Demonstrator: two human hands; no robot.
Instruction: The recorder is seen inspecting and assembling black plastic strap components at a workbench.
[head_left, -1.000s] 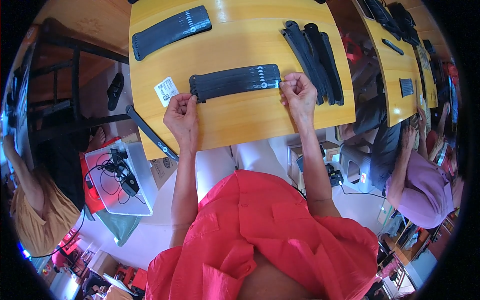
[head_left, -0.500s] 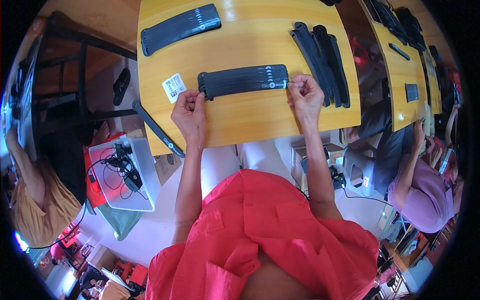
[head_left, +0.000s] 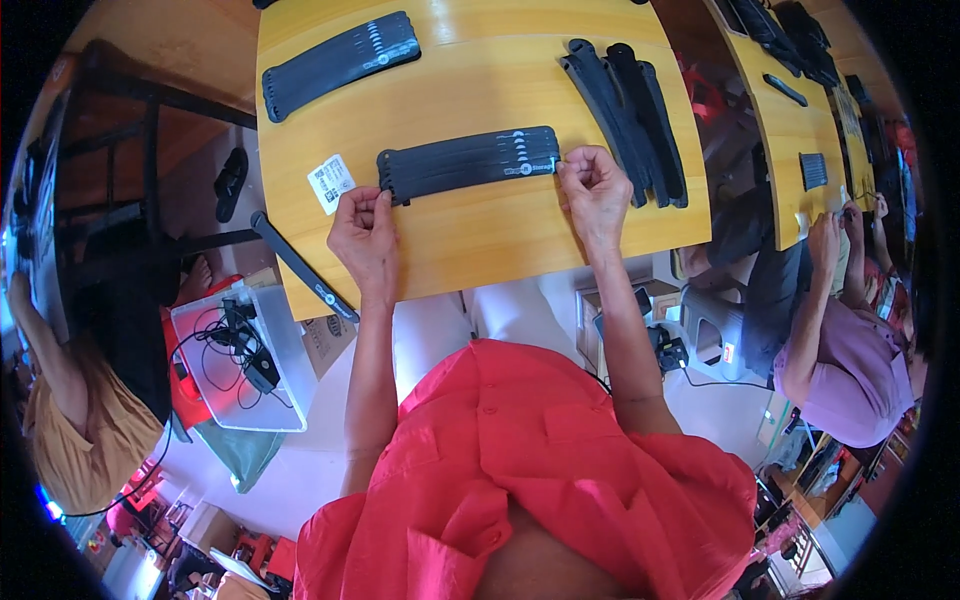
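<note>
A fanned row of overlapping black straps (head_left: 465,167) with white print lies on the table in front of me. My left hand (head_left: 363,235) is closed in a pinch at the near corner of its left end. At the other end my right hand (head_left: 597,195), also pinched, grips the near corner of the row. Just left of the row lies a white printed label card (head_left: 331,182). A second fanned row of black straps (head_left: 340,65) rests at the far left. To the right are several loose, bundled black straps (head_left: 625,125).
One black strap (head_left: 303,267) lies along the left edge of the yellow wooden table (head_left: 470,260). On the floor at left stands a clear plastic bin (head_left: 285,385) with black cables. A grey stool (head_left: 713,325) is at right. Co-workers sit on both sides.
The view has shifted slightly, so the table and straps appear a little further left. Both hands keep their places at the two ends of the strap row.
</note>
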